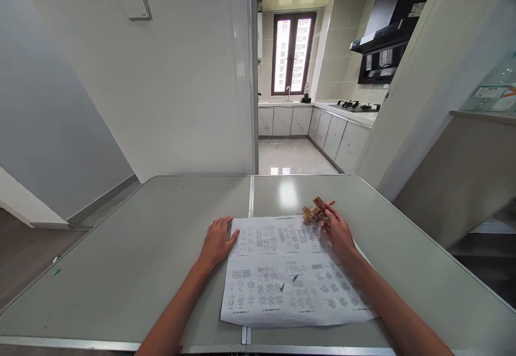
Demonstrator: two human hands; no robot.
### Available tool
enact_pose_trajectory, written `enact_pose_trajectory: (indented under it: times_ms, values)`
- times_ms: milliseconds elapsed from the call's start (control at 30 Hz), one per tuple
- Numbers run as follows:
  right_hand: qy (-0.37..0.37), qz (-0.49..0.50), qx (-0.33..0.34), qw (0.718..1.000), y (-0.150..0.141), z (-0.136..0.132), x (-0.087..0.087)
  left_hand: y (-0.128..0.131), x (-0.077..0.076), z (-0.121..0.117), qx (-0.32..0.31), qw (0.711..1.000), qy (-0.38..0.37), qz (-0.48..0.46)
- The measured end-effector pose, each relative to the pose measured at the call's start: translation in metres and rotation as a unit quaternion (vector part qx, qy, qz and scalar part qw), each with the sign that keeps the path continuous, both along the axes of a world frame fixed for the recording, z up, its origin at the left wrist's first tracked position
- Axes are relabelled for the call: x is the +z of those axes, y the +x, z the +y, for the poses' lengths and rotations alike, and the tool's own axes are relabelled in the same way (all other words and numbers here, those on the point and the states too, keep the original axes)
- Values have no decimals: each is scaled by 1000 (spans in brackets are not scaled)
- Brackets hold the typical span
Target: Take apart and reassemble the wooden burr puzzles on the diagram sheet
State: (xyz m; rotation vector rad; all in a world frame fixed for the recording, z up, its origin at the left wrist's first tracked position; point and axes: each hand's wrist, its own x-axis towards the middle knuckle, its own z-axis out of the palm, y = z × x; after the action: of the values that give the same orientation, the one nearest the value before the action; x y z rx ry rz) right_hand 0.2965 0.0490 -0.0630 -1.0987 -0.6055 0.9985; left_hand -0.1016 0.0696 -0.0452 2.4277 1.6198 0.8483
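Head view, starting at the right grip: we hold a small cluster of brown wooden bars with dark markings between our thumb and fingers, the pinch narrow around it. The cluster lies just beyond the fingertips and to their left, over the top edge of the sheet beneath. Its bars touch and cross, with ends jutting out at different angles, so we judge the handling of the pieces to be partway along: several are gathered together, but they do not make a compact, squared shape. Whether they are being joined or parted, we cannot tell, and our fingers hide some of them.

Below the right grip and to its left spreads a large white paper sheet printed with small diagrams. Two dark marks stand out on it, one shaped like a tick; we cannot tell whether they record finished steps, and the print is too small to read.

At the far left of the sheet, our left grip rests relaxed and holds no piece, its thumb over the paper's edge. Around both grips extends the pale grey-green desk with a metal seam.
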Motion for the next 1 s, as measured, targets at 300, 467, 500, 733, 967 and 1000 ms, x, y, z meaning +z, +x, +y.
enact_pose_trajectory:
  times_ms: [300, 467, 500, 733, 967, 1000]
  values:
    - [40, -16, -91, 995, 6, 1, 1, 0, -3, 0, 3, 1000, 22, -7]
    - [69, -35, -105, 991, 7, -8, 16, 0, -1, -1, -1, 1000, 9, -2]
    - [79, -40, -96, 991, 5, -10, 20, 0, -1, -1, -2, 1000, 7, -2]
    - [107, -11, 76, 991, -15, -24, 29, -1, 0, -2, -5, 1000, 16, -9]
    - [85, -35, 222, 971, -37, -35, 35, 0, 2, -4, -3, 1000, 9, -13]
    - [81, -43, 235, 968, -39, -37, 37, 0, 2, -4, -5, 1000, 8, -14]
